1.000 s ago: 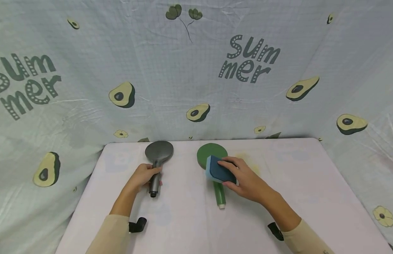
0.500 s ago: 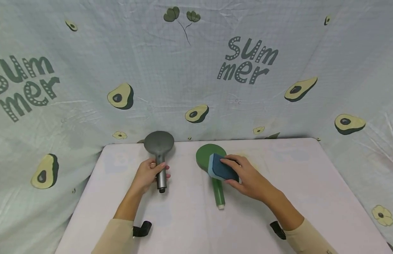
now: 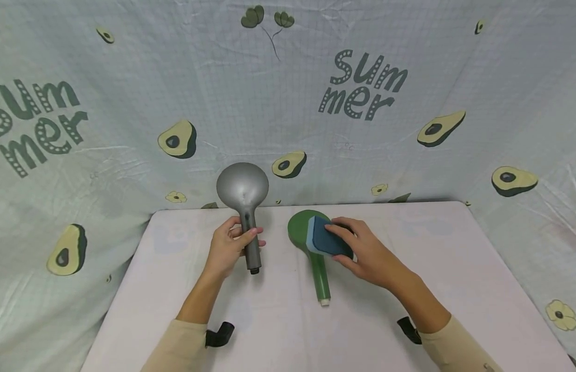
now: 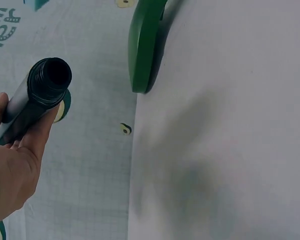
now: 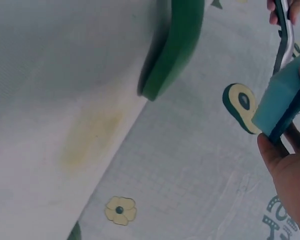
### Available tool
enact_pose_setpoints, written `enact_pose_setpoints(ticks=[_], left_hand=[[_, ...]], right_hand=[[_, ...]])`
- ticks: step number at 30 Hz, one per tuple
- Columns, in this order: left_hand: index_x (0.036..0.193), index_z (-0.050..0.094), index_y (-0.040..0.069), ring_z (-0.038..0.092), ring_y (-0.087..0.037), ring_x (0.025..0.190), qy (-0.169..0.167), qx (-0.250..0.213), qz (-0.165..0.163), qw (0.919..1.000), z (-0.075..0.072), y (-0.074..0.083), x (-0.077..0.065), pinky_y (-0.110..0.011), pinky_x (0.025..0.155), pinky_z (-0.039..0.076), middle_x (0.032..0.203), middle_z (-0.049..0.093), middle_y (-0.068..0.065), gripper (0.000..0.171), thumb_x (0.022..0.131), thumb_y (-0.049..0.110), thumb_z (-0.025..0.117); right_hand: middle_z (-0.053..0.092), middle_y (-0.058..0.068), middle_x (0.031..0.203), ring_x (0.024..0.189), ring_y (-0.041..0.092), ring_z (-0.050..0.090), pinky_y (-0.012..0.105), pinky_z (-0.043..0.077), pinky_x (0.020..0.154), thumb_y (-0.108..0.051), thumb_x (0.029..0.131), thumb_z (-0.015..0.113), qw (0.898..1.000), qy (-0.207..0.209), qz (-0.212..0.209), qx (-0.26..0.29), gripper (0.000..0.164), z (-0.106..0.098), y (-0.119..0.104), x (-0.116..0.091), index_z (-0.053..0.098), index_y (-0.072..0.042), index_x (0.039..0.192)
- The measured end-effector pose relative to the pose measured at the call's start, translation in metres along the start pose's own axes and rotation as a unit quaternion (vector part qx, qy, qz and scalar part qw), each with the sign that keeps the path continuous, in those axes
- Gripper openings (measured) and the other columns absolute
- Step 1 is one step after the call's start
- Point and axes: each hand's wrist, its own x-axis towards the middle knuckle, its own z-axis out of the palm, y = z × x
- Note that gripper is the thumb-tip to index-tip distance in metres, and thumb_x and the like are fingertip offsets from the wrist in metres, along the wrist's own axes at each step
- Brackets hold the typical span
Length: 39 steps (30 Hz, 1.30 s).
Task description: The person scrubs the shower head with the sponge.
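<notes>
My left hand (image 3: 227,249) grips a grey shower head (image 3: 243,187) by its handle, its round head tilted up and away above the table. In the left wrist view the threaded end of the handle (image 4: 52,80) points at the camera. With thumb and fingers my right hand (image 3: 369,253) pinches a two-tone blue sponge (image 3: 332,238), light blue on one face and dark blue on the other. A green shower head (image 3: 318,274) lies on the table beneath it, handle toward me; the sponge overlaps its neck in the head view.
The pale table (image 3: 390,320) ends against a hanging cloth (image 3: 251,119) printed with avocados and lettering. A yellowish stain (image 5: 92,137) marks the tabletop near its far edge. Black wrist straps (image 3: 220,335) show at both forearms.
My left hand has lifted the grey shower head off the table and brought it rightward, its head tilting up. The right hand with the sponge has shifted slightly; the green shower head stays put.
</notes>
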Motion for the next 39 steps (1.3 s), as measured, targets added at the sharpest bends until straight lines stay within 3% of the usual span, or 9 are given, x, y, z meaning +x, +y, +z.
enact_pose_setpoints(ticks=[6, 14, 21, 23, 29, 34, 39], left_hand=[[0.130, 0.054, -0.003, 0.078, -0.035, 0.088, -0.023, 0.007, 0.032, 0.9992, 0.015, 0.010, -0.005, -0.040, 0.086, 0.063, 0.125, 0.068, -0.031, 0.037, 0.098, 0.004, 0.070], [0.132, 0.057, 0.000, 0.078, -0.024, 0.091, -0.069, 0.026, 0.093, 0.9929, 0.037, 0.018, -0.014, -0.030, 0.088, 0.060, 0.119, 0.070, -0.031, 0.039, 0.096, 0.005, 0.072], [0.132, 0.059, 0.000, 0.075, -0.043, 0.096, -0.098, 0.026, 0.110, 0.9888, 0.058, 0.020, -0.020, -0.031, 0.088, 0.061, 0.115, 0.071, -0.028, 0.041, 0.094, 0.003, 0.074], [0.132, 0.059, 0.000, 0.075, -0.043, 0.096, -0.106, 0.022, 0.109, 0.9882, 0.064, 0.019, -0.021, -0.032, 0.087, 0.062, 0.115, 0.071, -0.028, 0.042, 0.093, 0.003, 0.075], [0.134, 0.062, 0.003, 0.077, -0.028, 0.101, -0.109, 0.027, 0.122, 0.9862, 0.079, 0.015, -0.019, -0.031, 0.087, 0.062, 0.119, 0.073, -0.021, 0.045, 0.092, 0.003, 0.076], [0.139, 0.060, 0.000, 0.073, -0.033, 0.111, -0.123, 0.024, 0.150, 0.9807, 0.089, 0.012, -0.020, -0.032, 0.090, 0.062, 0.127, 0.071, -0.021, 0.049, 0.092, 0.002, 0.076], [0.130, 0.065, -0.004, 0.074, -0.033, 0.106, -0.114, 0.038, 0.171, 0.9779, 0.097, 0.009, -0.021, -0.031, 0.089, 0.062, 0.120, 0.072, -0.022, 0.040, 0.093, 0.002, 0.075]], right_hand=[[0.046, 0.016, 0.153, 0.138, 0.033, 0.046, 0.049, 0.053, 0.104, -0.021, 0.087, 0.085, 0.999, 0.016, -0.020, -0.028, 0.073, -0.013, -0.005, 0.006, 0.051, -0.012, 0.150], [0.047, 0.018, 0.152, 0.134, 0.036, 0.048, 0.051, 0.053, 0.104, -0.020, 0.083, 0.088, 0.995, 0.045, -0.055, -0.072, 0.075, -0.032, -0.014, 0.013, 0.053, -0.014, 0.149], [0.051, 0.019, 0.149, 0.133, 0.039, 0.049, 0.052, 0.053, 0.104, -0.014, 0.080, 0.090, 0.987, 0.073, -0.091, -0.115, 0.073, -0.045, -0.026, 0.021, 0.059, -0.018, 0.145], [0.052, 0.019, 0.147, 0.133, 0.038, 0.049, 0.051, 0.053, 0.105, -0.014, 0.079, 0.091, 0.983, 0.077, -0.100, -0.131, 0.072, -0.046, -0.031, 0.025, 0.060, -0.020, 0.144], [0.055, 0.020, 0.145, 0.130, 0.039, 0.053, 0.049, 0.053, 0.105, -0.015, 0.081, 0.090, 0.972, 0.094, -0.128, -0.175, 0.069, -0.045, -0.040, 0.038, 0.060, -0.023, 0.144], [0.054, 0.019, 0.145, 0.128, 0.039, 0.053, 0.048, 0.053, 0.104, -0.019, 0.085, 0.087, 0.965, 0.098, -0.137, -0.200, 0.067, -0.042, -0.046, 0.048, 0.059, -0.024, 0.146], [0.055, 0.019, 0.143, 0.124, 0.038, 0.055, 0.047, 0.056, 0.097, -0.024, 0.085, 0.087, 0.960, 0.089, -0.141, -0.225, 0.066, -0.040, -0.048, 0.055, 0.060, -0.022, 0.145]])
